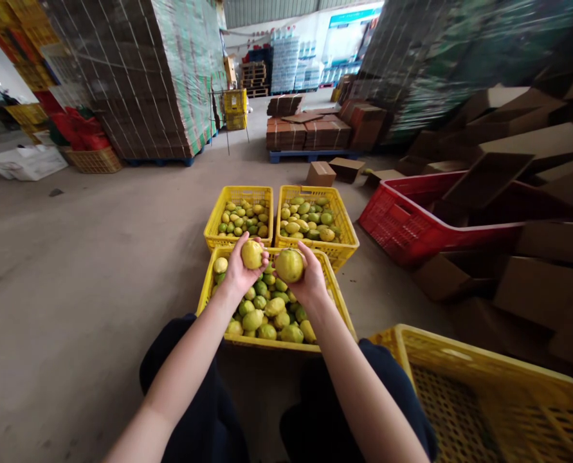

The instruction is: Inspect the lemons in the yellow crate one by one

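No words, brands or numbers legible. Blue banner on white back wall: one line of pale lettering across top, too small and blurred to make out.

A small yellow lemon is held at left and a larger, rounder, greenish-yellow lemon at right, slightly apart, both raised above mixed green and yellow lemons contained in a yellow plastic crate.
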The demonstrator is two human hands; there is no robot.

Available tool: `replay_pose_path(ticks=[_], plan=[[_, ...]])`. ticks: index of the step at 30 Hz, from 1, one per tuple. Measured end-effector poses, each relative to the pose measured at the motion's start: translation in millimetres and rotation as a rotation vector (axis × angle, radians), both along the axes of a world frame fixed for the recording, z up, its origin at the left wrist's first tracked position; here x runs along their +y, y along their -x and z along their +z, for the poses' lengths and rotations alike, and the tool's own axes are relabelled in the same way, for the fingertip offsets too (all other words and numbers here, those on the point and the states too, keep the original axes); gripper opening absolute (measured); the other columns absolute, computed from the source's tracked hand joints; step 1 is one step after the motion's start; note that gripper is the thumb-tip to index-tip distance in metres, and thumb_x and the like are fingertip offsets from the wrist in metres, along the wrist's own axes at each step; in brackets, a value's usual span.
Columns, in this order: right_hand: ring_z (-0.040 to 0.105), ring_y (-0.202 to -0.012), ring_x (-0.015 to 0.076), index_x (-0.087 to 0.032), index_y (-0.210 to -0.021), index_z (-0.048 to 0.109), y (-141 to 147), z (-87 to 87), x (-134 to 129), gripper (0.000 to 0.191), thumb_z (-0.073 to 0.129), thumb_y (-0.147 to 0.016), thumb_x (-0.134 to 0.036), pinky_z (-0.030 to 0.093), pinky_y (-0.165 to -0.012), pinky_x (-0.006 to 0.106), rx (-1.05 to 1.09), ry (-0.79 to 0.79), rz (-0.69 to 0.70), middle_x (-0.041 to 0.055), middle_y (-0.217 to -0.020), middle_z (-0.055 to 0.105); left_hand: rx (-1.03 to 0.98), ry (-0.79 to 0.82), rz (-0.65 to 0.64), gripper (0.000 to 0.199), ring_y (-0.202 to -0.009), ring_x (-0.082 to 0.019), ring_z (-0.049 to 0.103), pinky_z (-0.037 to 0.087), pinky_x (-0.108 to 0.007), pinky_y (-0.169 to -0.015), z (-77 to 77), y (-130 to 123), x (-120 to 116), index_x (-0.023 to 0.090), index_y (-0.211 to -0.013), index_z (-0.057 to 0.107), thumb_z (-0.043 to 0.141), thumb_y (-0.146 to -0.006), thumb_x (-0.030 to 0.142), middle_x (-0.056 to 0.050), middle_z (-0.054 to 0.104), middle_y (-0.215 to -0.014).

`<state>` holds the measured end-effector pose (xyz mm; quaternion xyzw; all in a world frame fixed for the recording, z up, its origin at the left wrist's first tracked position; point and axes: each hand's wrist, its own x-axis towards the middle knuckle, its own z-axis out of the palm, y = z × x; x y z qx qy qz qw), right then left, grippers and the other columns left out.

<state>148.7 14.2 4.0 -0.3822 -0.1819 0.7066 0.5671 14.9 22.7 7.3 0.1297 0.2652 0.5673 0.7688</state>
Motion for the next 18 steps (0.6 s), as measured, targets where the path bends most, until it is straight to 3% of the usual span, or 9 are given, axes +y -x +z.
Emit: replay_pose_path(ticks=[4, 6, 9, 12, 18], plan=[[0.064, -0.062, 0.0202, -0.020, -0.059, 0.061, 2, -4.8, -1, 0.030, 0.064, -0.069, -0.048, 0.054, -0.055, 0.031, -0.021, -0.195, 0.011, 0.0020, -0.060, 0.065, 0.202, -0.186, 0.034, 0.029, -0.046, -0.010, 0.054, 0.038, -0.020, -0.039, -2.3, -3, -2, 0.016, -0.060, 0.056, 0.051, -0.083, 0.033, 0.001, 0.057, -0.058], [0.062, -0.063, 0.0178, -0.020, -0.058, 0.062, 5, -7.6, -3, 0.027, 0.062, -0.072, -0.043, 0.051, -0.060, 0.029, -0.140, -0.339, -0.103, 0.0008, -0.060, 0.064, 0.381, -0.326, 0.122, 0.034, -0.047, -0.011, 0.054, 0.040, -0.023, -0.044, -4.1, -6, -5, 0.017, -0.057, 0.057, 0.049, -0.084, 0.036, 0.000, 0.057, -0.055], [0.058, -0.064, 0.0147, -0.020, -0.060, 0.066, 8, -10.2, -9, 0.024, 0.060, -0.079, -0.034, 0.047, -0.066, 0.026, -0.432, -0.581, -0.312, -0.0010, -0.063, 0.065, 0.648, -0.554, 0.353, 0.037, -0.053, -0.012, 0.056, 0.046, -0.026, -0.058, -5.0, -10, -10, 0.018, -0.057, 0.059, 0.047, -0.086, 0.037, 0.000, 0.058, -0.057], [0.058, -0.067, 0.0149, -0.021, -0.067, 0.069, 10, -11.2, -14, 0.024, 0.056, -0.084, -0.030, 0.046, -0.070, 0.026, -0.569, -0.725, -0.412, -0.0014, -0.066, 0.065, 0.824, -0.733, 0.483, 0.035, -0.064, -0.014, 0.059, 0.046, -0.027, -0.069, -4.8, -11, -14, 0.019, -0.060, 0.060, 0.046, -0.088, 0.035, -0.001, 0.062, -0.065], [0.060, -0.069, 0.0158, -0.020, -0.071, 0.069, 11, -13.5, -17, 0.022, 0.055, -0.086, -0.027, 0.046, -0.073, 0.028, -0.569, -0.782, -0.437, -0.0010, -0.069, 0.065, 0.875, -0.765, 0.509, 0.035, -0.069, -0.015, 0.059, 0.045, -0.027, -0.073, -6.7, -11, -14, 0.020, -0.062, 0.059, 0.043, -0.091, 0.031, -0.001, 0.062, -0.067]])
